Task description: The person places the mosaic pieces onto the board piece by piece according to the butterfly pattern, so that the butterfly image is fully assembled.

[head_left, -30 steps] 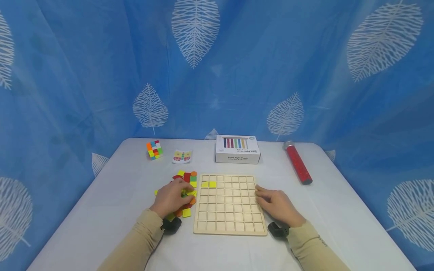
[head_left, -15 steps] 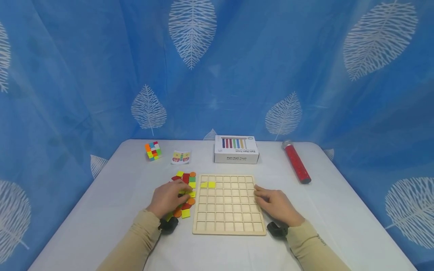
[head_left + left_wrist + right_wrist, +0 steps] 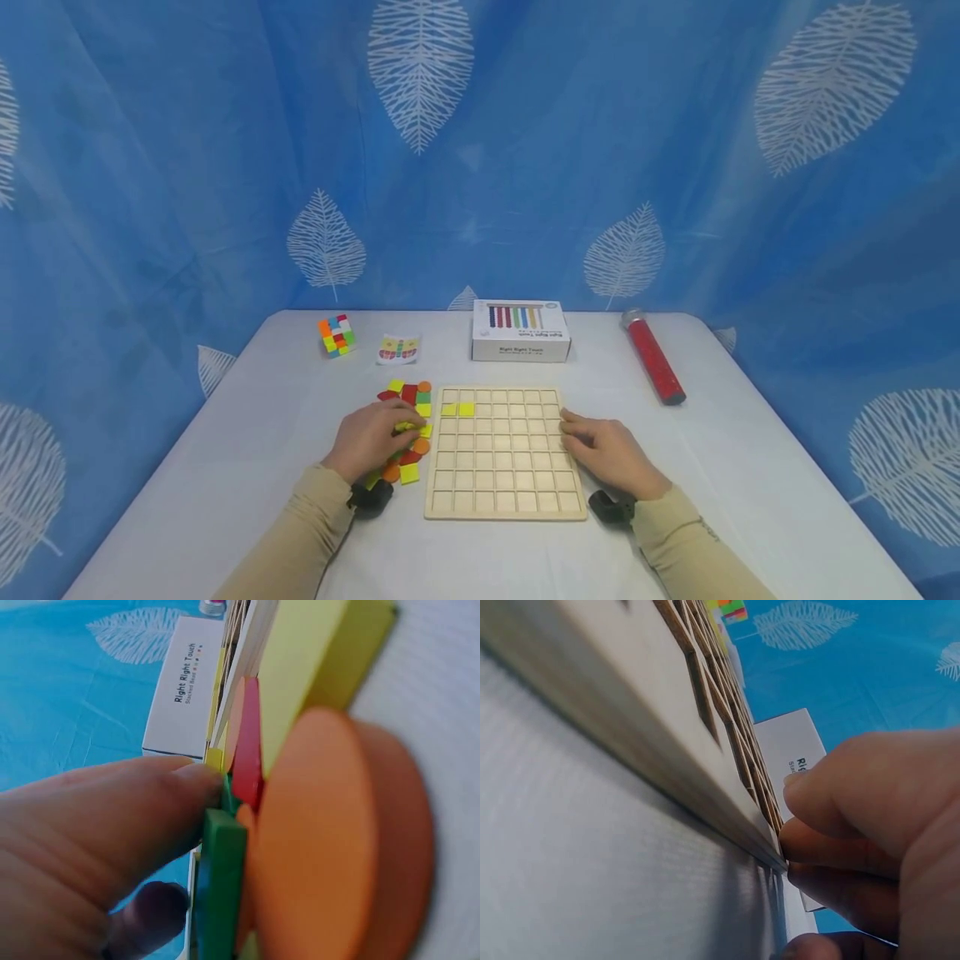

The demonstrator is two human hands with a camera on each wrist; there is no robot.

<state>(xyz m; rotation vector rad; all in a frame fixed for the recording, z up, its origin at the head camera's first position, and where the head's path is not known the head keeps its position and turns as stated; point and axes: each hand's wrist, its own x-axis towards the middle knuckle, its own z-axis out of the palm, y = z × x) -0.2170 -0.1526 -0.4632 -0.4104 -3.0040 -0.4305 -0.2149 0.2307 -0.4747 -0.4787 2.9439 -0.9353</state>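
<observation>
Two tan sleeves (image 3: 288, 537) come in at the near edge of a white-covered table (image 3: 540, 562), each wrist carrying a small black unit (image 3: 371, 500). Closest to the person in the heap of coloured tiles are an orange disc (image 3: 391, 473) and, just to its right, a yellow square tile (image 3: 408, 473). The left hand (image 3: 367, 437) is over this heap, fingers bent down among the pieces; the left wrist view shows a fingertip against a small yellow piece (image 3: 214, 759) and a green tile (image 3: 223, 881) close by, but I cannot tell whether anything is pinched. The right hand (image 3: 615, 454) is relaxed and grips nothing, its fingertips resting against the right edge of the wooden grid board (image 3: 506, 513). The board lies flat between the hands, just right of the heap, with two yellow tiles (image 3: 467, 409) side by side in its second row from the far edge, in the two leftmost columns. Beyond lie a picture card (image 3: 399, 350), left of it a multicoloured puzzle cube (image 3: 336, 337), toward the middle a white box (image 3: 520, 346) printed "Right Right Touch", and at the right a red microphone-shaped stick (image 3: 655, 361) with a silvery head. Behind everything hangs a blue curtain (image 3: 525, 167) with white leaf prints
</observation>
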